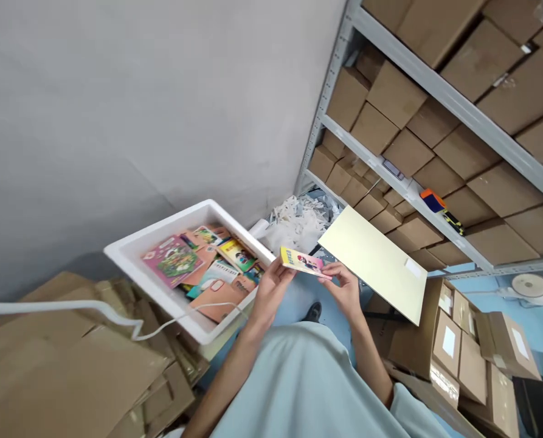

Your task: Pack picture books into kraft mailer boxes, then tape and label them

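Note:
Between my two hands I hold a small yellow and pink booklet [301, 261] with a cartoon figure on its cover. My left hand [271, 286] grips its left end, thumb along the near edge. At the right end, the fingers of my right hand [344, 286] pinch the corner. To the left of my hands is a white foam box [162, 304], its near right side close to my left wrist. Inside it lie several booklets in a loose pile, among them a purple one [173, 261] and a yellow one [237, 253].
Flattened cardboard [70, 377] is stacked at the lower left, with a white cable [93, 307] above it. A pale yellow board [376, 261] is to my right. Metal shelves [412, 55] hold many cartons. White paper scraps [298, 219] are heaped by the wall. More boxes [472, 359] stand at the lower right.

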Demonstrator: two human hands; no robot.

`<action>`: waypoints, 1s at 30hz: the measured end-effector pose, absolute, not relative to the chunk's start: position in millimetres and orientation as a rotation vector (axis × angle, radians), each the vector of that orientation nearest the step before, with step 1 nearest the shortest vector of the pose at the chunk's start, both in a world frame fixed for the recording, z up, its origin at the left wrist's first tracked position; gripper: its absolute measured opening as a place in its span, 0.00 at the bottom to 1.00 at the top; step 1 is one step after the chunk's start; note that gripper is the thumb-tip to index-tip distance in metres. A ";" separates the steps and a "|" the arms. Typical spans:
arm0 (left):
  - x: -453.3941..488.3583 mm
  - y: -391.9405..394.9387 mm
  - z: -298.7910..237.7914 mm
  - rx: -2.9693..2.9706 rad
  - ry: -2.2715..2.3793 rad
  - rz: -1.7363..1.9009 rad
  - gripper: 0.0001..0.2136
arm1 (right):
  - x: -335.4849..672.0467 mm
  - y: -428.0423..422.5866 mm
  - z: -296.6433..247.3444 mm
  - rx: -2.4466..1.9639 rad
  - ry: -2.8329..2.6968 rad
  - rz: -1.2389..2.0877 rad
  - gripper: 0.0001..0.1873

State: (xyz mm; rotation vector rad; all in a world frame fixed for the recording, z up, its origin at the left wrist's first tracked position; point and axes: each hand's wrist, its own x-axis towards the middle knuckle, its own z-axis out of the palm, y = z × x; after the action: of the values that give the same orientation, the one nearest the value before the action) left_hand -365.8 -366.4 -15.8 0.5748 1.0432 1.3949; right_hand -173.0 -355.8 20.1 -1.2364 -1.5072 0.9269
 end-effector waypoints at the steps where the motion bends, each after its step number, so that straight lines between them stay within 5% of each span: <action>1: -344.1 -360.8 -11.7 0.594 1.011 1.382 0.33 | -158.5 -355.9 17.8 -1.248 -1.529 0.851 0.16; 9: -173.9 -296.3 3.7 0.639 1.006 1.302 0.28 | -28.2 -338.7 -1.7 -1.379 -1.763 0.486 0.09; 14: -104.3 -248.8 2.2 0.677 1.013 1.149 0.28 | 78.6 -307.1 2.7 -1.559 -1.399 0.580 0.16; 20: -53.2 -213.6 -0.4 0.705 1.000 0.954 0.30 | 148.7 -276.7 -7.6 -1.528 -1.002 1.136 0.25; 30: -42.0 -141.7 -12.0 0.856 1.006 0.868 0.32 | 151.4 -229.9 -1.2 -1.526 -0.765 0.994 0.26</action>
State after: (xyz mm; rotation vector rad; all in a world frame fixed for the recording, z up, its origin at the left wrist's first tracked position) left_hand -42.0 -141.7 -12.0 0.8563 1.0055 0.8675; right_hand 151.4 -229.9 -1.2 -1.5259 -0.7646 0.9936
